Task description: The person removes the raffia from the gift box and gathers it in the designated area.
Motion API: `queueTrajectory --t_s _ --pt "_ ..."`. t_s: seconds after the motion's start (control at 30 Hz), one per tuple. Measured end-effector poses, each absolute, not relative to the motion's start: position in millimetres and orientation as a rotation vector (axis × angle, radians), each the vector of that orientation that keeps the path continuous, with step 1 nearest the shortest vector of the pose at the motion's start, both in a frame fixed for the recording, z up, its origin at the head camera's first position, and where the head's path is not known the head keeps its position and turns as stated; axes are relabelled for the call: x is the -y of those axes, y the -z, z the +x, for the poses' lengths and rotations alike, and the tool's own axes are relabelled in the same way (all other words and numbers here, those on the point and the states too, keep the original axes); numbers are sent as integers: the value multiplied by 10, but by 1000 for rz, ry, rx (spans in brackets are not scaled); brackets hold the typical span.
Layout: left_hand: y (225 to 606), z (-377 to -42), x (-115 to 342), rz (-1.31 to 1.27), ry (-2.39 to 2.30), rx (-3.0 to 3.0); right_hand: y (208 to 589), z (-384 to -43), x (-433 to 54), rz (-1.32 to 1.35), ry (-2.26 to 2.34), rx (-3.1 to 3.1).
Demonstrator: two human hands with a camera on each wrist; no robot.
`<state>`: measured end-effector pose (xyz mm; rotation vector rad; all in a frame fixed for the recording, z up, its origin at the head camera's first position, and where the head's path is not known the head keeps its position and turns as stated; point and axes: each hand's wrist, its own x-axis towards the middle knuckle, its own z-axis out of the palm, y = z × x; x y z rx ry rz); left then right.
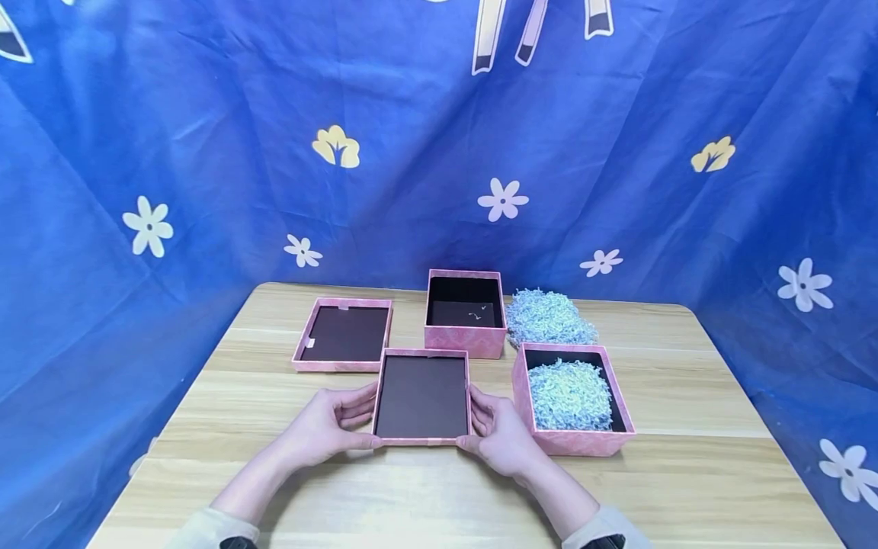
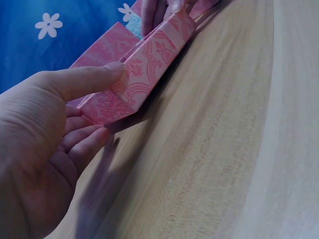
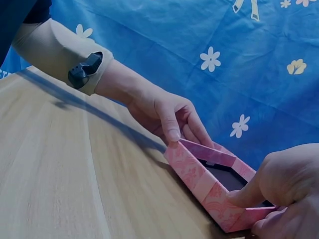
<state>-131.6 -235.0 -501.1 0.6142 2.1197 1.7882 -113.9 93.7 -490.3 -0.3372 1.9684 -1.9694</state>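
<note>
Both hands hold a pink patterned box lid (image 1: 423, 396), its dark inside facing up. On its left side the left hand (image 1: 328, 428) grips it, thumb at the near corner and fingers along the side. The right hand (image 1: 502, 436) grips the right side in the same way. In the left wrist view the lid's patterned near wall (image 2: 149, 64) shows, with a shadow on the table below it. From the right wrist view, the left thumb presses on the lid's rim (image 3: 192, 149).
A second pink lid (image 1: 343, 367) lies inside-up behind on the left. An open pink box (image 1: 466, 338) with a few shreds stands at the back, beside a heap of blue shredded paper (image 1: 549, 316). Another open box (image 1: 583, 443), holding blue shreds (image 1: 571, 396), stands right of the right hand.
</note>
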Motion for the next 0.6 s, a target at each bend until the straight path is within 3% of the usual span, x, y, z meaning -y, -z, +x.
queueTrajectory --t_s 0.6 --pt "5038 -1295 2381 601 -1749 -2158 4935 -1088 -966 -370 1964 -2004"
